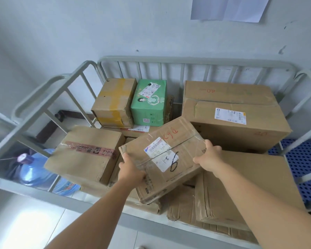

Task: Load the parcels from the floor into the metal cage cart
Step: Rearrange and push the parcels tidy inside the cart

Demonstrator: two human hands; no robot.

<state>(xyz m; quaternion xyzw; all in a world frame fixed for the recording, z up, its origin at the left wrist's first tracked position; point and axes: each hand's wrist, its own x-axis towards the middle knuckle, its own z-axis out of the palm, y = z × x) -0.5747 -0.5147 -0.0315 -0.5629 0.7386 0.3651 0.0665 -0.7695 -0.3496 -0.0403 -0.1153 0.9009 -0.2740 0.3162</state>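
I am holding a flat cardboard parcel (166,159) over the middle of the metal cage cart (187,60), and I am judging that the step now is to set it down on the boxes already inside. To do it well, I think I should lower it level, because at this moment it is tilted, with its near corner lower than the far one, and it could slide off the pile if I let it go like this. A good place seems to be the gap between the box with red tape (86,151) on the left and the large box with a white label (230,115) on the far right. My left hand (131,168) is gripping the near left edge of the parcel, with the thumb lying on top and the other fingers under it, hidden. My right hand (208,155) is gripping the right edge in the same way, thumb on top. Both arms are stretched forward over the near rail. The green box (149,103) is standing at the far side, well apart from my hands.
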